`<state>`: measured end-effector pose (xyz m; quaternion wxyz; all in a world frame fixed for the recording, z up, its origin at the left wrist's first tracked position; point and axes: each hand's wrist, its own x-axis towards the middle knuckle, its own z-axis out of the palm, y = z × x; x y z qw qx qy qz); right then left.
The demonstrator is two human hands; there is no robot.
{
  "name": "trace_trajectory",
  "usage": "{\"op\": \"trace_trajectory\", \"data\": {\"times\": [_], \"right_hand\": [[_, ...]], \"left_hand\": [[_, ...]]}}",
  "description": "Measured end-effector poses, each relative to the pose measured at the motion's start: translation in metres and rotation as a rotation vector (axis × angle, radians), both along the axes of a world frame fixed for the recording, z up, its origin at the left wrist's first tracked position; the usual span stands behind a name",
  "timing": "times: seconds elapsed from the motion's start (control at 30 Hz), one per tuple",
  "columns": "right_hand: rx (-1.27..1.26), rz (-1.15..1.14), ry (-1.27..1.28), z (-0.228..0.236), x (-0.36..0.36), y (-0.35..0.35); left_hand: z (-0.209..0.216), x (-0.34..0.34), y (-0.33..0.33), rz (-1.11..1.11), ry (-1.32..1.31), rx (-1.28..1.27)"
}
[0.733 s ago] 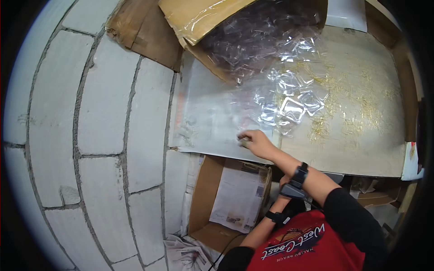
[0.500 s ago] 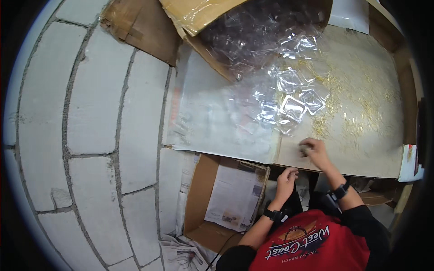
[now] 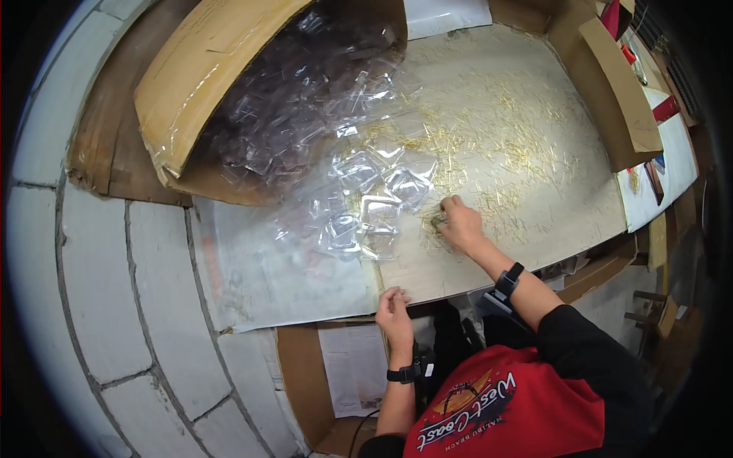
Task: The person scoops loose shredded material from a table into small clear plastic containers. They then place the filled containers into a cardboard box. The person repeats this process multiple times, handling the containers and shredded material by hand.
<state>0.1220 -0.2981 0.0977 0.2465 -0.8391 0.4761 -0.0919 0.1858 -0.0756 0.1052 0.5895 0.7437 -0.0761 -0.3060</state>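
Observation:
My right hand (image 3: 463, 228) is over the tabletop (image 3: 405, 278), its fingers bent downward among thin gold pin-like pieces (image 3: 500, 164). A small dark greyish thing shows at its fingertips, too small to name. At the table's front edge is my left hand (image 3: 395, 317), fingers curled and pressed together; whatever they hold is hidden. Just left of my right hand lie several clear plastic square blister shells (image 3: 380, 214), overlapping one another.
A large cardboard box (image 3: 202, 84) on its side spills more clear shells at the far left. Cardboard walls (image 3: 603, 91) border the table's right side. Below the front edge stands an open carton (image 3: 299, 366) with printed paper inside. A block wall (image 3: 99, 298) rises on the left.
My right hand has moved farther in over the table, into the gold pieces beside the shells. My left hand stays by the front edge. The whole view has shifted and turned.

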Motion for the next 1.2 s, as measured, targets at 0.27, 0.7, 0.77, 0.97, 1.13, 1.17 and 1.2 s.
{"op": "trace_trajectory", "data": {"times": [0.27,0.7,0.77,0.97,1.13,1.17,1.2], "right_hand": [[0.449,-0.011,-0.381,0.055,-0.041,-0.021],[0.055,0.202,-0.298,0.006,-0.017,0.009],[0.118,0.117,-0.487,0.02,-0.034,-0.001],[0.379,0.079,-0.511,0.049,-0.063,-0.013],[0.296,-0.005,-0.536,0.041,-0.068,-0.012],[0.308,-0.016,-0.535,0.038,-0.073,-0.01],[0.337,-0.021,-0.527,0.034,-0.078,-0.006]], "left_hand": [[-0.007,0.043,-0.016,0.13,-0.319,0.145],[-0.015,0.076,-0.057,0.051,-0.421,0.394],[-0.018,0.076,-0.055,0.072,-0.425,0.365],[-0.008,0.068,-0.065,0.066,-0.47,0.521],[-0.005,0.075,-0.068,0.007,-0.514,0.666],[-0.006,0.077,-0.069,0.0,-0.528,0.691],[-0.008,0.078,-0.068,0.003,-0.534,0.678]]}}
